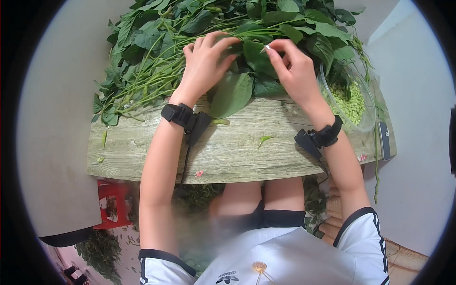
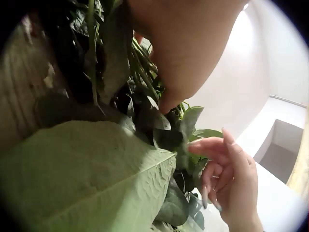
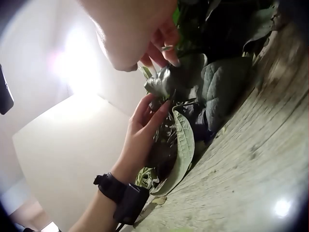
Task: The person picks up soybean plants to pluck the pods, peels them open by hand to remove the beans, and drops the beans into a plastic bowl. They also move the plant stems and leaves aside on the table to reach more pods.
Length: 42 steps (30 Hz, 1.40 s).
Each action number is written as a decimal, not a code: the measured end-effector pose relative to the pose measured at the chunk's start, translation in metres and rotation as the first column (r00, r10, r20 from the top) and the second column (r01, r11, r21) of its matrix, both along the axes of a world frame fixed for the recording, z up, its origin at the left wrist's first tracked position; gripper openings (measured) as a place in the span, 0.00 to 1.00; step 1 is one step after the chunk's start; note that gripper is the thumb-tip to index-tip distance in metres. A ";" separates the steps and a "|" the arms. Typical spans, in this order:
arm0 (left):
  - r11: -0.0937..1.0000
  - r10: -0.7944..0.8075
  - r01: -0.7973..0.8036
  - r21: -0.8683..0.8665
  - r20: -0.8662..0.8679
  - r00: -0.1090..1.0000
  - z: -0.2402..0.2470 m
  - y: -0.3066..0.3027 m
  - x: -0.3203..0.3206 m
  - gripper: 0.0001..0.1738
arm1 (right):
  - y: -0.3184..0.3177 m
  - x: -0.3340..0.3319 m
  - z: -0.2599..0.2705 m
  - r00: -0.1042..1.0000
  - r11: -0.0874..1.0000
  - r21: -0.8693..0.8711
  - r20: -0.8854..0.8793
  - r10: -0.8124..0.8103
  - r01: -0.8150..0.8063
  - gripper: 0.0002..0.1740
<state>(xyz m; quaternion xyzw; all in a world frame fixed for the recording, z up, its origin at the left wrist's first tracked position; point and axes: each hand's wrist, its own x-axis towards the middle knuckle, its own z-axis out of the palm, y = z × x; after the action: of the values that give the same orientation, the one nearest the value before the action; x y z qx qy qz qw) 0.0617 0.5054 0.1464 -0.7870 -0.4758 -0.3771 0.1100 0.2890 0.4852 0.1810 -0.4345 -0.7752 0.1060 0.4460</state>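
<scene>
A broad heap of leafy soybean plants (image 1: 156, 42) lies across the table's far side, with long green stems and a few pods. My left hand (image 1: 206, 61) reaches over the stems, fingers spread and bent, thumb apart from the index finger. In the right wrist view, this left hand (image 3: 147, 121) touches the leaves with its fingertips. My right hand (image 1: 297, 71) is at a dark leaf (image 1: 259, 59), and the left wrist view shows its thumb and index finger (image 2: 207, 144) apart. A big pale leaf (image 1: 232, 95) hangs over the bare tabletop between the hands.
A clear plastic bowl (image 1: 371, 116) of shelled green beans (image 1: 350, 105) stands right of my right forearm. A phone (image 1: 384, 140) lies at the table's right edge. Loose pods (image 1: 265, 139) dot the wooden tabletop (image 1: 247, 156). A red stool (image 1: 114, 202) stands below, at left.
</scene>
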 end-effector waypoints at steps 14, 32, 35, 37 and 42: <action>0.995 0.032 -0.035 0.098 0.033 0.999 0.012 0.011 -0.006 0.11 | 0.017 0.003 0.008 0.979 0.995 0.015 0.181 -0.096 0.095 0.14; 0.969 -0.239 0.233 0.084 0.075 0.968 0.007 0.000 -0.007 0.13 | 0.054 0.008 0.018 0.890 0.856 0.517 0.403 -0.214 -0.029 0.15; 0.962 -0.264 0.240 0.131 0.207 0.942 0.012 0.002 -0.006 0.21 | 0.067 0.001 0.047 0.909 0.802 0.577 0.401 -0.115 -0.154 0.17; 0.959 -0.241 0.200 0.201 0.209 0.948 0.012 0.005 -0.007 0.21 | 0.071 -0.008 0.060 0.910 0.803 0.559 0.412 -0.051 -0.208 0.19; 0.903 -0.049 -0.007 0.431 0.119 0.992 0.020 -0.003 -0.001 0.22 | 0.113 -0.014 0.029 0.894 0.852 0.396 0.415 0.167 -0.343 0.17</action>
<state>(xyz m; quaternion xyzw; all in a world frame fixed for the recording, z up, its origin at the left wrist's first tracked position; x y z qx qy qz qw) 0.0606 0.5021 0.1667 -0.7229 -0.3785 -0.5230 0.2464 0.2751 0.5978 0.2101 -0.2197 -0.8986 -0.1039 0.3653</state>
